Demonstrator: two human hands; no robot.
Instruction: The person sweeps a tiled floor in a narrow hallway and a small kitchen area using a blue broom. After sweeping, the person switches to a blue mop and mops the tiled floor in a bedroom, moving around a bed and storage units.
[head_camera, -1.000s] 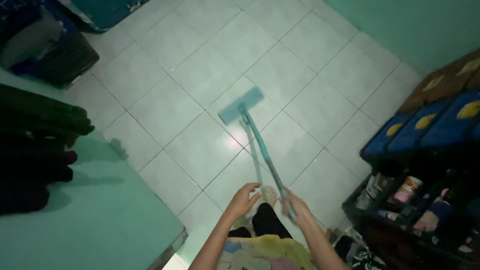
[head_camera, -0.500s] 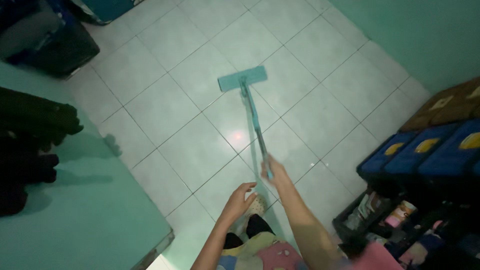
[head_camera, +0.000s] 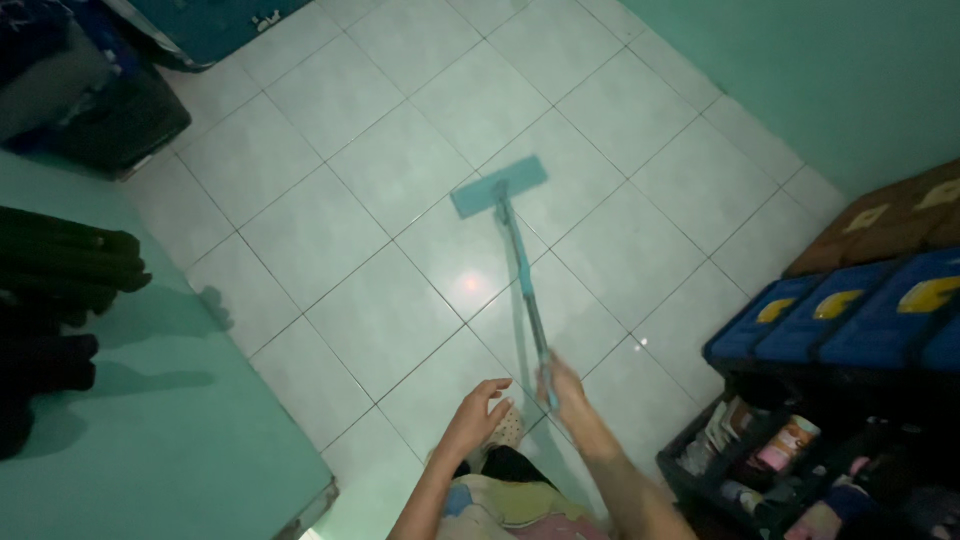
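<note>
On the pale tiled floor (head_camera: 330, 230), flat mop (head_camera: 500, 187) lies ahead of the person, teal pad far end, slightly left of the grip. Long axis: handle (head_camera: 525, 290) runs from pad back and a bit right, down to the right hand (head_camera: 563, 387). Right hand closed around handle's near end; it's the only one on the mop. Left hand (head_camera: 482, 410) just beside, off the handle, fingers spread and loose, holding nothing. Bright light reflection on tile just left of the handle. Green counter (head_camera: 150, 450) at left with dark folded clothes (head_camera: 55, 290). Blue boxes (head_camera: 850, 320) and a dark crate (head_camera: 790, 460) of small items at right, contents too dim to tell. Handle blurred near the grip; forearms cut off at bottom edge; feet mostly hidden.
</note>
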